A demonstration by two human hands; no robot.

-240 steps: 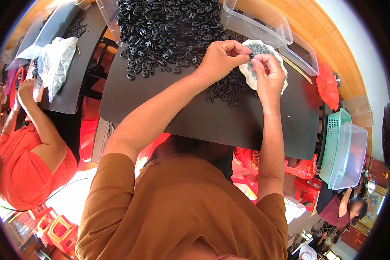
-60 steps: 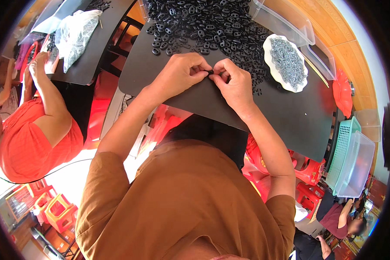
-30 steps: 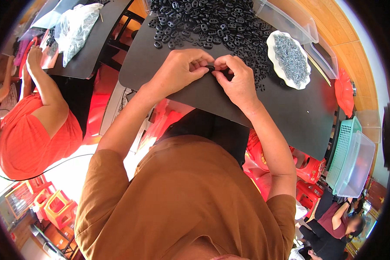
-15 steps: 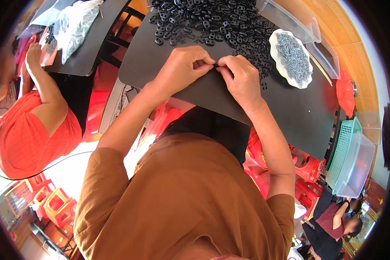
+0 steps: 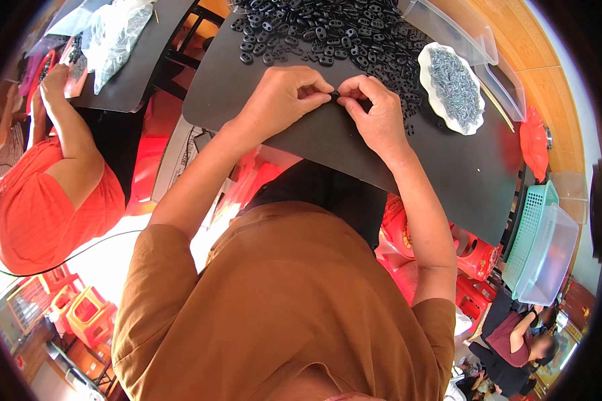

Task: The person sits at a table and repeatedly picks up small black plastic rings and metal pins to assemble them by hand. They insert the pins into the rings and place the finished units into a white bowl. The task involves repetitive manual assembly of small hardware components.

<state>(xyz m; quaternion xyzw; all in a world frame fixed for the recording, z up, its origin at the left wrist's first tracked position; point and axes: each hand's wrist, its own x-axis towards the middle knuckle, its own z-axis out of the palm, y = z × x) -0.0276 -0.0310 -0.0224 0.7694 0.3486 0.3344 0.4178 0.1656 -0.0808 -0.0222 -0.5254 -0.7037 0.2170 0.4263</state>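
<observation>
My left hand (image 5: 284, 100) and my right hand (image 5: 374, 113) meet above the near edge of the dark table (image 5: 214, 87). Between their fingertips is a small black plastic piece (image 5: 335, 97), mostly covered by the fingers. Both hands pinch it, thumb against forefinger. Just beyond them spreads a big heap of black oval plastic pieces with two holes (image 5: 328, 30). Smaller black parts (image 5: 405, 93) lie loose right of my right hand. Farther right stands a white scalloped dish (image 5: 427, 90) full of small silvery metal pieces (image 5: 456, 87), perhaps screws.
A clear plastic bin (image 5: 448, 30) and a thin stick (image 5: 498, 107) lie beyond the dish. Green and clear baskets (image 5: 525, 234) stand past the table's right end. On the left, a person in red (image 5: 60, 200) sits at another table (image 5: 124, 87) with a plastic bag (image 5: 117, 40).
My fingertips have shifted slightly, and the right hand has turned a little. More of the small black piece now shows between them.
</observation>
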